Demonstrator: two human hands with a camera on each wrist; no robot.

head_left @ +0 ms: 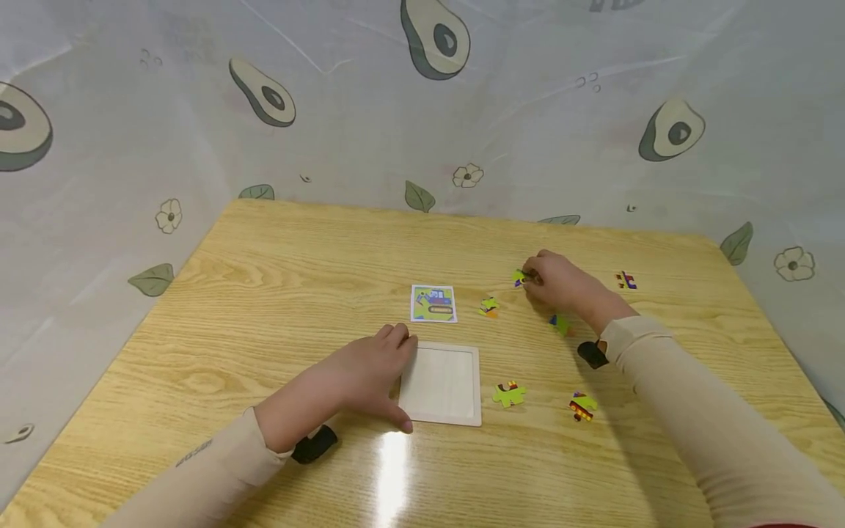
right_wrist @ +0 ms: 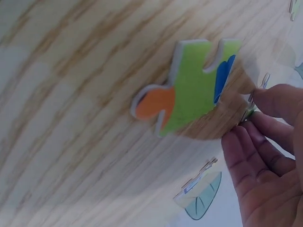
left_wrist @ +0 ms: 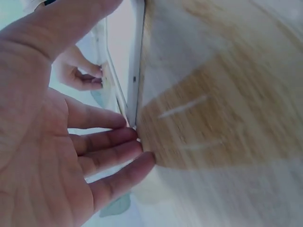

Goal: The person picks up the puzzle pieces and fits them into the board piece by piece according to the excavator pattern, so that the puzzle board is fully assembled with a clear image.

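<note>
Puzzle piece (head_left: 520, 278) on far table (head_left: 277, 293) is pinched by right hand (head_left: 560, 282) fingertips; likely light, thin, stiff, best taken by edges. Left hand (head_left: 370, 370), fingers straight, steadies tray (head_left: 441, 385).

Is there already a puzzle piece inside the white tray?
No, the head view shows the white tray bare inside, while the puzzle pieces lie around it on the table.

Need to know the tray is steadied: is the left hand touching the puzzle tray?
Touching. In the head view the left hand lies against the left edge of the puzzle tray; the left wrist view shows fingertips meeting its frame.
</note>
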